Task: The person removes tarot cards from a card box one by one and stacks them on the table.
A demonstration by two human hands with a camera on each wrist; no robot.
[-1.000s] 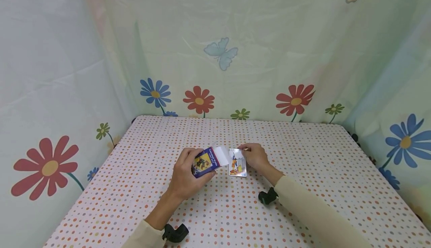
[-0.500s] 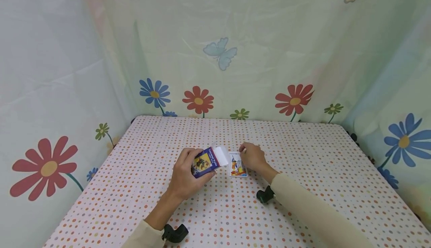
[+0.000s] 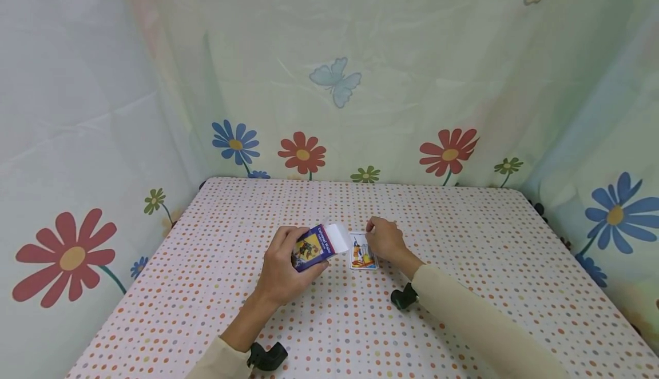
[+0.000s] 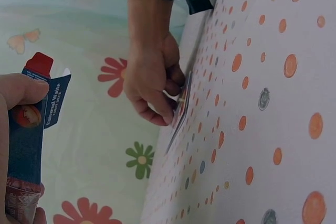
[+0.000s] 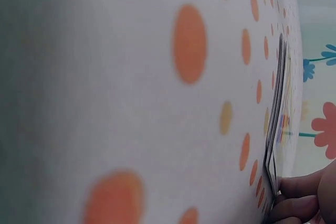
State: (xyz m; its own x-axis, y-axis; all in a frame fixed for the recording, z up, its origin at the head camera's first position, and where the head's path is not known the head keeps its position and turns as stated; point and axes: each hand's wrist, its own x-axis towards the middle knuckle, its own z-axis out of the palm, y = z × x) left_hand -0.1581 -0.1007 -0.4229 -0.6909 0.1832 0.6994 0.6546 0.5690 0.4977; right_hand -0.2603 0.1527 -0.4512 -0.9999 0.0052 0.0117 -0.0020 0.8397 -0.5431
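My left hand (image 3: 282,262) grips a blue tarot card box (image 3: 312,250) tilted above the table, fingers along one side and thumb along the other. The box's white end flap (image 3: 338,238) stands open toward the right. Beside the flap, a thin stack of tarot cards (image 3: 362,253) lies face up, a colourful picture on top. My right hand (image 3: 388,240) pinches the stack at its far right corner. In the right wrist view, the thumb is over the cards (image 5: 276,108) and curled fingers sit beneath the bent-up end. The inside of the box is hidden.
A white tablecloth (image 3: 329,322) with coloured dots covers the table. Flowered, butterfly-printed curtains (image 3: 391,82) hang behind and at both sides. A dark wrist camera mount (image 3: 268,356) sits on the left wrist, another mount (image 3: 404,296) on the right.
The top card, tilted and shiny a second ago, now lies flatter on the stack without the glare. My right hand has shifted slightly over its corner. The left hand and box stay nearly still.
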